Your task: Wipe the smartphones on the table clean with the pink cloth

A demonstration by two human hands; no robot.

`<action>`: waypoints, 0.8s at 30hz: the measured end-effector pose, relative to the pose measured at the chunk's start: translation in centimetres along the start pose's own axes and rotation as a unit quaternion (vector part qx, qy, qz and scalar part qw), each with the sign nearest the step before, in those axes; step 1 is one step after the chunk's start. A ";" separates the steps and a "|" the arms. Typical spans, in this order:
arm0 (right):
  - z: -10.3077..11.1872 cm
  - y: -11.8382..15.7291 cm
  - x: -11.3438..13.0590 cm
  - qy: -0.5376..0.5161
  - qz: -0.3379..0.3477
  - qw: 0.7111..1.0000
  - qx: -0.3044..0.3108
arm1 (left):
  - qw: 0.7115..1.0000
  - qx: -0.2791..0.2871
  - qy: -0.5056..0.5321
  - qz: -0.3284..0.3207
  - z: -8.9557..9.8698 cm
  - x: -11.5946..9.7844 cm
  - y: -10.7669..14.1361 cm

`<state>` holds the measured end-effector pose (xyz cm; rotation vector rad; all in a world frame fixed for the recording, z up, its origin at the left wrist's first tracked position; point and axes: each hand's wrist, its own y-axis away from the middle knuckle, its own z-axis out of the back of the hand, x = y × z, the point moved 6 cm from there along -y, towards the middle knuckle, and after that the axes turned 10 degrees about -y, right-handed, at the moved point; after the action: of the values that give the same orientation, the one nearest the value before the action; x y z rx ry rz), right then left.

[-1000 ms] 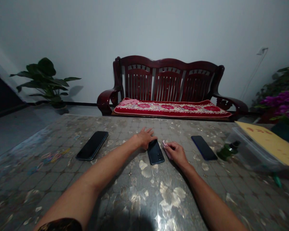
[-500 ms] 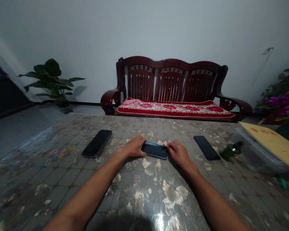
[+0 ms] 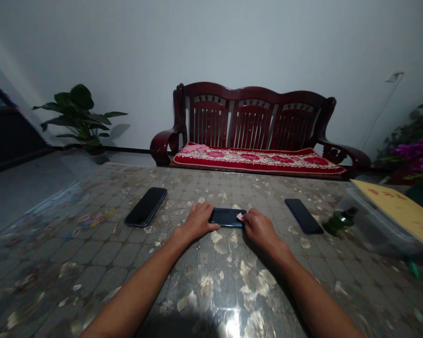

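A dark blue smartphone lies lengthwise across the table in front of me. My left hand grips its left end, with the thumb along the near edge and the fingers at the far side. At the other end my right hand is closed in a pinch on a small pink-and-white piece, which lies over the phone's right end. What the piece is made of is too small to tell. Another black phone rests to the left of my hands, and a third phone to the right.
Colourful thin loops lie at the table's left. On the right stand a dark green bottle and a clear plastic box with a yellow sheet on top. A wooden bench stands beyond the patterned table.
My right hand has brought the pink-and-white piece from the phone's far right corner down over its right end. The left thumb reaches slightly farther along the near edge. The view has shifted slightly.
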<state>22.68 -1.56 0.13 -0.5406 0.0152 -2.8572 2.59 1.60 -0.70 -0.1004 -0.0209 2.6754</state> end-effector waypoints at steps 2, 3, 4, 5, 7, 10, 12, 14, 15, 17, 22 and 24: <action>0.3 -0.2 -0.4 0.013 -0.023 1.000 -0.013 | 1.000 -0.012 -0.004 0.023 -0.3 -0.3 0.2; 0.3 -0.3 -0.6 0.019 -0.031 0.999 -0.018 | 0.999 -0.017 -0.008 0.032 -0.4 -0.5 0.3; 0.4 -0.5 -0.7 0.024 -0.035 0.999 -0.023 | 0.999 -0.021 -0.012 0.040 -0.5 -0.8 0.4; 0.3 -0.6 -0.7 0.027 -0.033 0.999 -0.025 | 0.998 -0.023 -0.015 0.048 -0.6 -1.0 0.4; -0.1 -0.7 -0.3 0.029 -0.021 0.999 -0.027 | 0.998 -0.027 -0.020 0.060 -0.7 -1.4 0.5; -1.0 -0.5 1.2 0.016 0.029 0.999 -0.024 | 0.997 -0.029 -0.022 0.070 -0.7 -1.7 0.6; -1.3 -0.3 2.1 0.003 0.064 0.998 -0.019 | 0.997 -0.024 -0.017 0.070 -0.6 -1.6 0.8; -1.1 -0.2 2.0 -0.001 0.065 0.998 -0.022 | 0.998 -0.009 -0.003 0.060 -0.6 -1.3 0.9; -0.8 -0.2 1.6 0.004 0.050 0.998 -0.027 | 0.999 0.002 0.008 0.051 -0.5 -1.1 1.0; -0.1 -0.3 0.3 0.018 0.004 0.999 -0.041 | 0.999 0.025 0.034 0.032 -0.5 -0.8 1.2; 0.2 -0.5 -1.1 0.030 -0.037 0.998 -0.050 | 0.997 0.053 0.057 0.013 0.0 -0.4 1.3; -0.3 -0.5 -0.1 0.022 -0.007 0.999 -0.044 | 0.997 0.054 0.046 0.006 0.2 -0.6 1.3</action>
<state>22.52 -1.08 -0.19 -0.4959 0.1447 -2.8929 2.53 0.14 -0.50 -0.1900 0.1530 2.6748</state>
